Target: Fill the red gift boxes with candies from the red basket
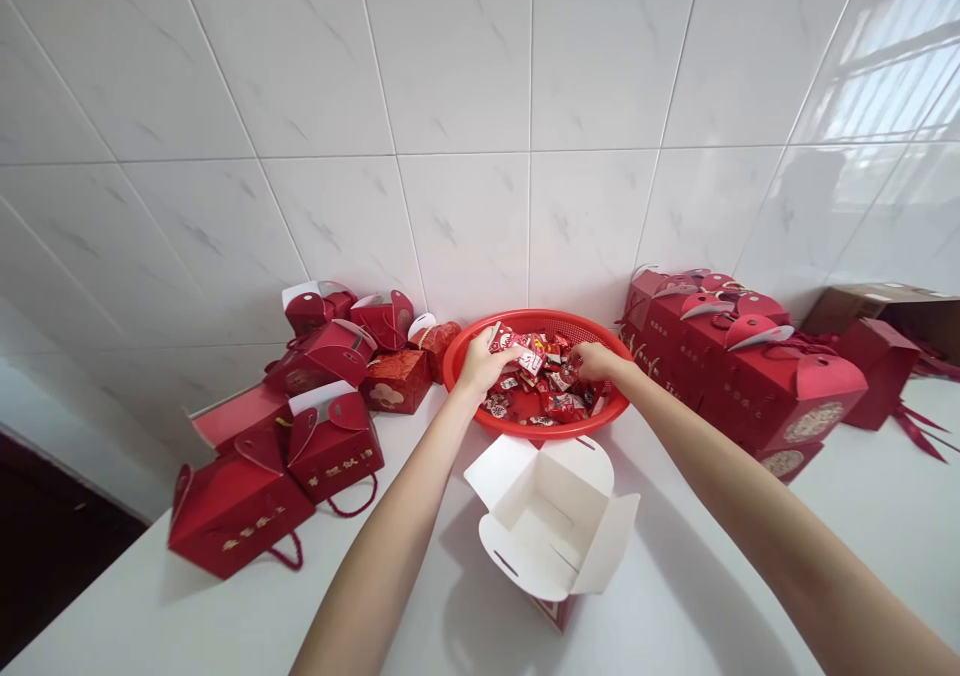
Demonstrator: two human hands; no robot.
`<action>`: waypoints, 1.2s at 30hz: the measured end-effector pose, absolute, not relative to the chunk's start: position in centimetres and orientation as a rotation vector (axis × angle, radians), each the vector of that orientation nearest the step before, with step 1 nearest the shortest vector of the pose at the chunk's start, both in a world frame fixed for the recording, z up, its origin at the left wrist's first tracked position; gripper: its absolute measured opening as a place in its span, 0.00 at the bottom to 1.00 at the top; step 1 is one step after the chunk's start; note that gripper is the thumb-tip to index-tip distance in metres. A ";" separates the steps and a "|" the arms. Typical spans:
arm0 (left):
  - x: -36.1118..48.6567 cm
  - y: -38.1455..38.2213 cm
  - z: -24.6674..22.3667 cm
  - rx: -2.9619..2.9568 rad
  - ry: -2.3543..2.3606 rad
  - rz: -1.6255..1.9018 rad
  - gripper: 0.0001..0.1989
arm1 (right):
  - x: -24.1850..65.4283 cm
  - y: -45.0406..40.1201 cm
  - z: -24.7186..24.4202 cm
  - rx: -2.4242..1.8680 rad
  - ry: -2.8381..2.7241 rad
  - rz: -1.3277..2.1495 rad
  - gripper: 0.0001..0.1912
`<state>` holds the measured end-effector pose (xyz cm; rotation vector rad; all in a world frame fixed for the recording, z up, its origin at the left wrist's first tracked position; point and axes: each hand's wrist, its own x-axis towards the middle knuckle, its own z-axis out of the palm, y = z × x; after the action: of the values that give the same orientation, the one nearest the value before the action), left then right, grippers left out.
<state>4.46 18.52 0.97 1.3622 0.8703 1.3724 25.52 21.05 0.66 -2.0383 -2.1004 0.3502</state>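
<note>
1. Round the white-lined, open paper box (551,531), dark red boxes with looped handles (334,446) crowd ten o'clock on the smooth white table (870,496); a tighter stack of red gift boxes (750,376) stands at two, with a brown cardboard carton (847,311) beyond.
2. At twelve sits the round red plastic basket (589,331), just behind the open box and close to the pale tiled wall (465,76).
3. The open box faces upward, set cornerwise; its flaps splay towards ten, one, four and seven. The basket looks longest from nine to three; the small red wrapped packets (566,406) inside point every way.
4. Packets are crinkled and glossy, the basket's wall perforated, the flaps rounded.
5. The left hand (486,364) grips red-and-white packets over the basket's nine o'clock side. The right hand (596,361) dips in at three; its fingertips are buried, so I cannot tell its grip.
</note>
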 end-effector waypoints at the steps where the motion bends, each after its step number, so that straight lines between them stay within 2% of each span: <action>1: 4.5 18.6 1.0 1.364 0.866 1.375 0.19 | 25.5 20.9 0.6 -2.038 -2.122 0.339 0.17; 7: 4.4 19.0 0.5 1.339 0.885 1.339 0.21 | 25.4 19.7 1.4 -2.013 -2.131 0.110 0.16; 10: 4.3 19.2 0.3 1.365 0.902 1.362 0.21 | 25.0 19.1 1.8 -2.007 -2.178 0.069 0.10; 12: 4.3 19.2 0.2 1.378 0.916 1.374 0.20 | 24.7 18.8 1.7 -2.017 -2.256 0.126 0.08; 16: 4.3 19.3 0.0 1.427 0.928 1.374 0.19 | 24.6 18.7 1.2 -2.024 -2.379 0.232 0.17; 19: 4.3 19.2 0.1 1.434 0.937 1.373 0.18 | 25.0 19.1 0.9 -1.981 -2.400 0.316 0.19; 23: 4.3 18.8 0.5 1.427 0.938 1.367 0.18 | 25.8 19.8 0.6 -1.698 -2.163 0.497 0.16; 27: 4.4 18.3 0.9 1.413 0.902 1.372 0.19 | 26.2 20.2 0.5 -1.343 -1.801 0.739 0.08; 32: 4.0 18.3 0.8 1.412 0.858 1.394 0.20 | 26.1 17.7 2.0 -0.911 -1.468 1.113 0.19; 36: 4.0 18.1 1.1 1.413 0.841 1.419 0.21 | 25.3 13.3 4.2 -0.771 -1.624 1.271 0.25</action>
<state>3.96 18.07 1.11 1.4132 0.8415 1.4189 25.29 13.33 4.22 -0.7708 -1.6236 1.2715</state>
